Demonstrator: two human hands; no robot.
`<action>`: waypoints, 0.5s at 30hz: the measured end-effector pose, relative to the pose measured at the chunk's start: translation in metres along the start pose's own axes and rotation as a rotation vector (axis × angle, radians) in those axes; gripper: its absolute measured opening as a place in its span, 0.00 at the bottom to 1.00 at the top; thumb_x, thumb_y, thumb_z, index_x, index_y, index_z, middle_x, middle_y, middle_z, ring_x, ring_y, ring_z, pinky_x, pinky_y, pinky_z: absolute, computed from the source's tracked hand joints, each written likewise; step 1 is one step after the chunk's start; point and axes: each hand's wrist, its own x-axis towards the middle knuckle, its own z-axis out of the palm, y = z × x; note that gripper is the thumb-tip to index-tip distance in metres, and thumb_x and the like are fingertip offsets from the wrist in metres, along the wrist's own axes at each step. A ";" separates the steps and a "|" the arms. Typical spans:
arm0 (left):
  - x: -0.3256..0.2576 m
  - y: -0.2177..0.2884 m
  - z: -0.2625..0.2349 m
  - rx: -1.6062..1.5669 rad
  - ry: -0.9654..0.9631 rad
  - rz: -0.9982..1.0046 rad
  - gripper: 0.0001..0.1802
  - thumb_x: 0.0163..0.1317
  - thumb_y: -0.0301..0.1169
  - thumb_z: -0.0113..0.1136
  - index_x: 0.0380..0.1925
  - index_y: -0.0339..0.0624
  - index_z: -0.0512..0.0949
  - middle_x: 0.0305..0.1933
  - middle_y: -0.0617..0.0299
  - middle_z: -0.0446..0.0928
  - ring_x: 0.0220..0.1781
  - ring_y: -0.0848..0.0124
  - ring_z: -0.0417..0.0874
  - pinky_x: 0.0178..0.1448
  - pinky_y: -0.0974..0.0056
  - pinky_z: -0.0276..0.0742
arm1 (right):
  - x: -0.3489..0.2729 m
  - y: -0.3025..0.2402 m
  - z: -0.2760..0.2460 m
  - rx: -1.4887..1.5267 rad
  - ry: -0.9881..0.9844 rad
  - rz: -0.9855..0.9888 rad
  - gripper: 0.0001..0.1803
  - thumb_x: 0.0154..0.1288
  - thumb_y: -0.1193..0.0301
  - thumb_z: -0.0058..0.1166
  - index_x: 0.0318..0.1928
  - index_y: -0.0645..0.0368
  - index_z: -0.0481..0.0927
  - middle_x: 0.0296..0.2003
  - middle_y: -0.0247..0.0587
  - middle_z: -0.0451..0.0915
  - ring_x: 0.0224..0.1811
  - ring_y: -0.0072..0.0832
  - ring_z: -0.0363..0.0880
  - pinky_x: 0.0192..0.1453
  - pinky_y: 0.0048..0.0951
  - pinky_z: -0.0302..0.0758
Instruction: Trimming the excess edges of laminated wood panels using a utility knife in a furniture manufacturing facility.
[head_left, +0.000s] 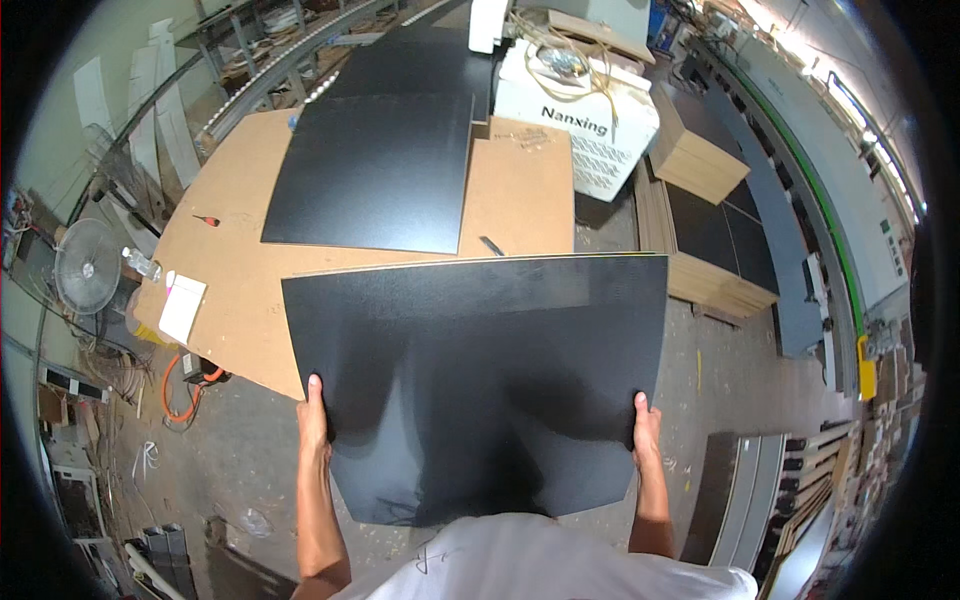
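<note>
A large black panel (470, 390) spans the space in front of my body, its glossy face toward me and a thin pale line along its far edge. My left hand (314, 418) grips its left side, thumb on the face. On the opposite side my right hand (645, 425) holds it the same way, fingers hidden behind. Past the far edge lies a brown board-topped table (230, 240), and on it rests another black panel (375, 175). A small dark tool (491, 245) sits on the tabletop just beyond the held panel.
White paper (183, 308) and a small red-handled tool (207, 220) lie on the table's left. A fan (88, 265) stands beyond. Behind is a white machine cabinet (580, 115); stacked panels (715, 285) and a long machine (840, 210) are at right. More boards (740, 500) stand lower right.
</note>
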 end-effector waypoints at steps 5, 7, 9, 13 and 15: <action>-0.029 -0.063 -0.021 0.111 -0.107 -0.200 0.55 0.62 0.68 0.50 0.59 0.16 0.67 0.61 0.41 0.73 0.62 0.55 0.76 0.65 0.56 0.70 | -0.018 0.036 -0.014 -0.060 -0.144 0.093 0.60 0.57 0.32 0.55 0.63 0.83 0.60 0.59 0.66 0.70 0.63 0.44 0.71 0.66 0.41 0.68; -0.036 -0.093 -0.032 0.118 -0.170 -0.241 0.56 0.62 0.69 0.48 0.61 0.17 0.65 0.63 0.40 0.72 0.64 0.54 0.74 0.67 0.55 0.69 | -0.035 0.054 -0.015 -0.059 -0.108 0.121 0.54 0.58 0.35 0.55 0.57 0.82 0.68 0.53 0.64 0.75 0.57 0.44 0.76 0.62 0.40 0.71; -0.044 -0.103 -0.027 0.128 -0.221 -0.279 0.57 0.62 0.70 0.47 0.64 0.18 0.62 0.66 0.38 0.68 0.68 0.52 0.70 0.70 0.53 0.66 | -0.025 0.092 -0.019 0.007 -0.141 0.144 0.46 0.61 0.38 0.56 0.48 0.80 0.78 0.47 0.60 0.81 0.50 0.42 0.81 0.57 0.40 0.73; -0.047 -0.142 -0.032 0.226 -0.237 -0.365 0.56 0.62 0.70 0.45 0.67 0.22 0.60 0.69 0.39 0.64 0.71 0.51 0.66 0.72 0.49 0.62 | -0.014 0.130 -0.028 -0.005 -0.246 0.283 0.50 0.60 0.35 0.54 0.53 0.80 0.76 0.51 0.61 0.79 0.55 0.44 0.79 0.61 0.39 0.71; -0.040 -0.161 -0.039 0.215 -0.265 -0.356 0.55 0.63 0.69 0.45 0.68 0.25 0.60 0.70 0.41 0.64 0.72 0.51 0.65 0.72 0.48 0.61 | -0.012 0.142 -0.022 -0.098 -0.180 0.229 0.52 0.59 0.34 0.53 0.55 0.81 0.73 0.55 0.64 0.76 0.60 0.45 0.75 0.64 0.39 0.69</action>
